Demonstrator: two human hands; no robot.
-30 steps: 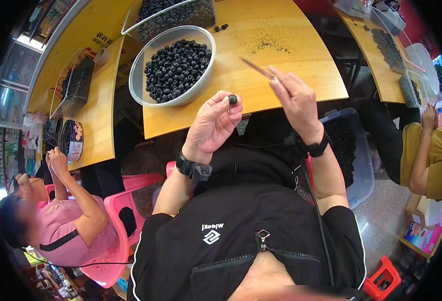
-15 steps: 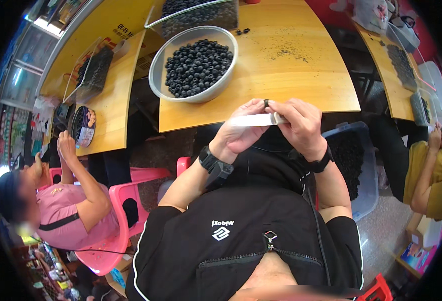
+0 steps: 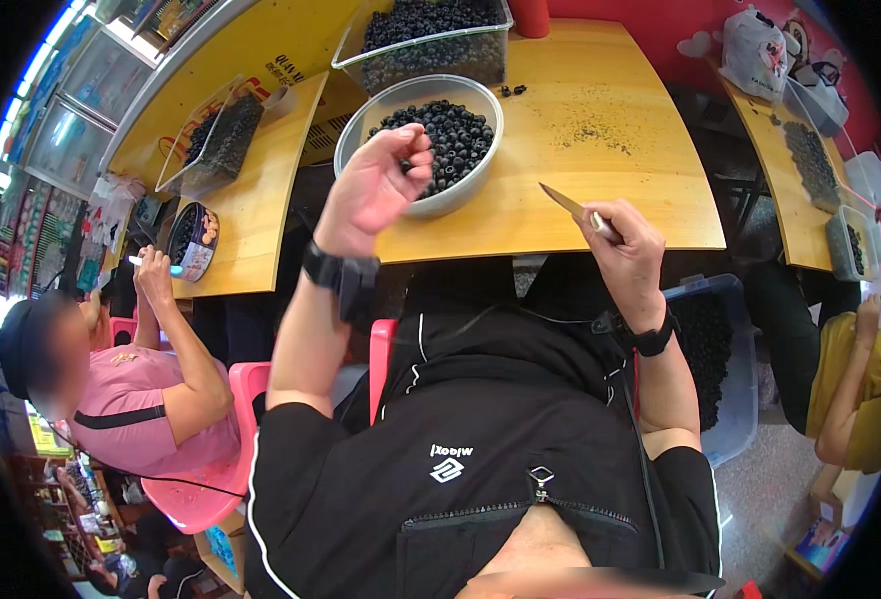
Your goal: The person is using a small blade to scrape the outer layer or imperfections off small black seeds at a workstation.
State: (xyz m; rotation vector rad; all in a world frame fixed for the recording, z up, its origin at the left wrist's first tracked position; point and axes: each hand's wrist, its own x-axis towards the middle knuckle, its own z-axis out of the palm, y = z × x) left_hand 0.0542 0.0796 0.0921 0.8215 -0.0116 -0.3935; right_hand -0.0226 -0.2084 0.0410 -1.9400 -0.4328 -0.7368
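Observation:
My left hand (image 3: 378, 190) is over the near left rim of a round translucent bowl (image 3: 348, 150), its fingers curled in; whether anything is inside them is hidden. The bowl is filled with small dark round fruits (image 3: 460, 145) that look like blueberries. Farther right, my right hand (image 3: 625, 245) grips a small knife (image 3: 564, 203) by its pale handle, just above the table's near edge. The blade points up and to the left, touching nothing.
Behind the bowl stands a clear rectangular bin (image 3: 430, 70) of the same fruits. Dark crumbs (image 3: 595, 132) litter the wooden table (image 3: 650, 200). On the floor at right is a plastic tub (image 3: 745, 379) of dark pieces. People work at side tables, one on a pink chair (image 3: 196, 489).
My hands were together at the table edge, with the knife and a small dark piece between them. The left has moved away to the bowl; the right has drawn apart with the knife.

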